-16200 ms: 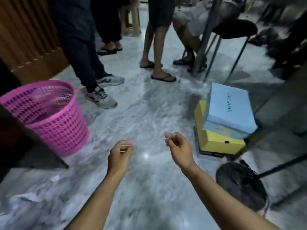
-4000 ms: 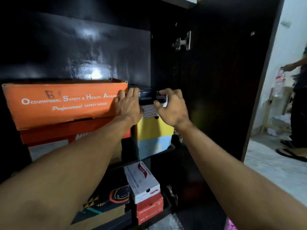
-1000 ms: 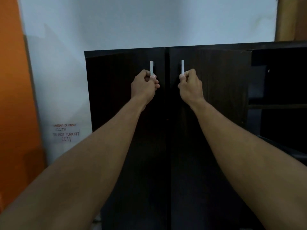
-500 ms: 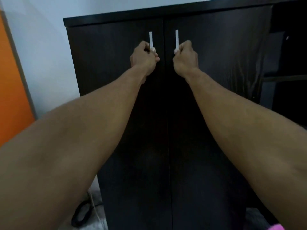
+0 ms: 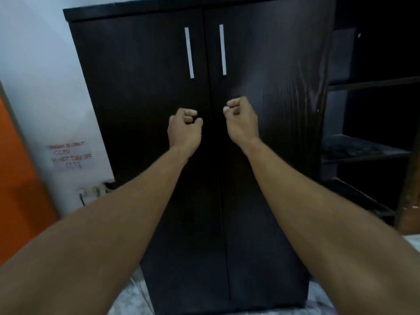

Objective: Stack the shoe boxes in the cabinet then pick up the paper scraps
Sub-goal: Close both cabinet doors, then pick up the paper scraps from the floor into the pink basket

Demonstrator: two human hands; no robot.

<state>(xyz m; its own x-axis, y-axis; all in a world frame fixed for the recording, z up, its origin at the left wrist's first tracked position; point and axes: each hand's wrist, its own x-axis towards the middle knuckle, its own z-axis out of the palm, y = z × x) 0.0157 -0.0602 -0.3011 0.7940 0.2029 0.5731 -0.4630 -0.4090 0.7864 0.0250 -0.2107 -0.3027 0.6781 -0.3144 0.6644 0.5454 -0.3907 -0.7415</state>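
A dark wooden cabinet (image 5: 261, 155) fills the middle of the frame, standing upright with its long axis vertical and its front facing the camera. Both of its doors are shut, meeting along a seam down the centre. Two slim white handles run vertically in the upper centre, the left handle (image 5: 189, 52) and the right handle (image 5: 222, 49) lying just either side of the seam. No shoe boxes or paper scraps show.

Two bare forearms reach in from the lower corners. The left hand (image 5: 184, 130) sits at mid-frame just left of the seam, fingers curled into a loose fist with nothing in it. The right hand (image 5: 242, 120) sits just right of the seam and slightly higher, also curled closed and empty. Both hands are below the handles and apart from them; whether the knuckles touch the door fronts cannot be told.

On the white wall at left, a paper notice (image 5: 69, 155) bears blurred red lettering, with a power strip (image 5: 95, 190) below it. An orange panel (image 5: 20, 178) runs down the left edge. Dark open shelving (image 5: 368, 153) stands at right. Pale marbled floor (image 5: 127, 298) shows at the bottom.
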